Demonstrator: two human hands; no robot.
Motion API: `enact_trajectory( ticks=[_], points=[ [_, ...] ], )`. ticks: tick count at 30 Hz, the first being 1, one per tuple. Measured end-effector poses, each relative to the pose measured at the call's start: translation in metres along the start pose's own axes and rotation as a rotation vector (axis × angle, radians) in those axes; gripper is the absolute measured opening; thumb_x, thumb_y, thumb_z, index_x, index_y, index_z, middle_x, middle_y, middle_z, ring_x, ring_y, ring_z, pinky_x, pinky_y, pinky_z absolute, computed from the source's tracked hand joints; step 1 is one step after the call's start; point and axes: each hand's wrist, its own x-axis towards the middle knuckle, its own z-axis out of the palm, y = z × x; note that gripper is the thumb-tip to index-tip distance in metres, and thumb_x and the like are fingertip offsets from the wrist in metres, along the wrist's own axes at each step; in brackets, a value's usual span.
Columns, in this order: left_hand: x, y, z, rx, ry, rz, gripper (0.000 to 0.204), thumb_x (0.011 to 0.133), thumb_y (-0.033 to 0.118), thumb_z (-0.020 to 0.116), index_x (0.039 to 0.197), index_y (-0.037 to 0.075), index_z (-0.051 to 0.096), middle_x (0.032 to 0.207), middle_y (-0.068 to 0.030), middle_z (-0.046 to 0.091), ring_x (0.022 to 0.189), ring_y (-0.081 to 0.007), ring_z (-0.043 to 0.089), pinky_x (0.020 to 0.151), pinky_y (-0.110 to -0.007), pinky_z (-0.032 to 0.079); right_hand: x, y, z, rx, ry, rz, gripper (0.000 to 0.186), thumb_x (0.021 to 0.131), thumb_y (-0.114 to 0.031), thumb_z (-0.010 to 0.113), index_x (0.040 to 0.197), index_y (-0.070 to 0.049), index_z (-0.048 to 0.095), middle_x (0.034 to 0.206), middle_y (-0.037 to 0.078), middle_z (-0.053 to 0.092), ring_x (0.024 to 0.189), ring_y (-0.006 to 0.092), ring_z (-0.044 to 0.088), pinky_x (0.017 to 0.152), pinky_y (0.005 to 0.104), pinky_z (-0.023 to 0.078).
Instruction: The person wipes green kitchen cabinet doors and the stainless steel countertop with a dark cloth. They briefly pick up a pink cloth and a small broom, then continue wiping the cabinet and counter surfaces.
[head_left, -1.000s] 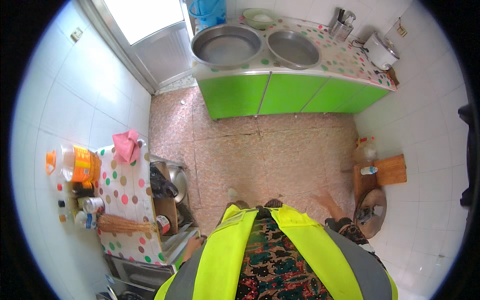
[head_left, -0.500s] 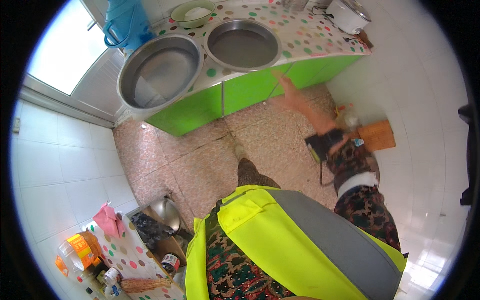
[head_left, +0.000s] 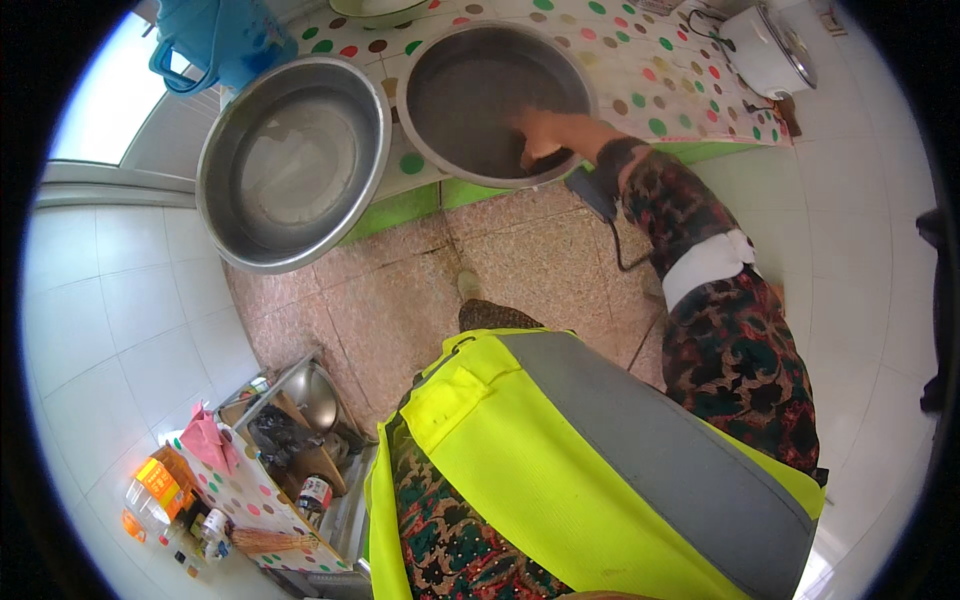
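My right hand (head_left: 543, 136) reaches over the near right rim of the right metal basin (head_left: 590, 95) and into it. Its fingers are smeared by motion and partly lost against the dark liquid, so I cannot tell whether they hold anything. A dark device (head_left: 591, 194) with a cord sits at my right wrist. Left of that basin stands a second metal basin (head_left: 212, 205), with shallow clear liquid and something pale at its bottom. Both stand on a counter with a dotted cover (head_left: 625, 65). My left hand is out of view.
A blue jug (head_left: 215, 45) stands behind the left basin, with a pale green bowl (head_left: 385, 14) beyond. At the far right is a white rice cooker (head_left: 765, 50). Lower left, a dotted surface holds a pink cloth (head_left: 207, 440), a brush (head_left: 275, 541) and bottles; a metal bowl (head_left: 311, 398) lies beside it.
My right arm has swung forward and up; the hand went from above the floor in front of the green cabinets into the right basin. The view has shifted closer to the counter.
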Motion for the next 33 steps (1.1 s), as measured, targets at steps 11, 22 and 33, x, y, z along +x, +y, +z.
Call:
enact_trajectory(
  ticks=[11,22,33],
  points=[
    [-0.045,-0.084,0.034,0.057,0.066,-0.056,0.028,0.088,0.019,0.052,0.105,0.000,0.065,0.092,-0.0250,0.065,0.088,-0.0403,0.062,0.075,-0.045,0.049,0.011,-0.014,-0.028,0.012,0.274,-0.245,0.066,0.074,-0.024,0.074,0.136,-0.017,0.052,0.148,0.020,0.034,0.129,0.0443,0.039,0.098,0.0525,0.045],
    [-0.180,-0.121,0.139,0.450,0.167,0.045,0.037,0.092,0.007,0.041,0.126,0.009,0.054,0.100,-0.0232,0.064,0.092,-0.0400,0.062,0.078,-0.048,0.050,0.075,-0.018,-0.051,0.033,0.187,-0.271,0.108,0.060,-0.047,0.084,0.150,-0.014,0.033,0.150,0.031,0.026,0.140,0.0463,0.024,0.114,0.0500,0.027],
    [-0.209,-0.055,0.173,-0.622,0.375,-0.524,0.034,0.091,0.026,0.059,0.072,-0.001,0.050,0.065,-0.0109,0.047,0.059,-0.0224,0.041,0.059,-0.043,0.037,0.046,0.004,0.019,-0.336,0.308,-0.512,0.047,0.076,-0.019,0.072,0.119,-0.002,0.063,0.125,0.026,0.056,0.113,0.0409,0.055,0.097,0.0467,0.044]
  ],
)
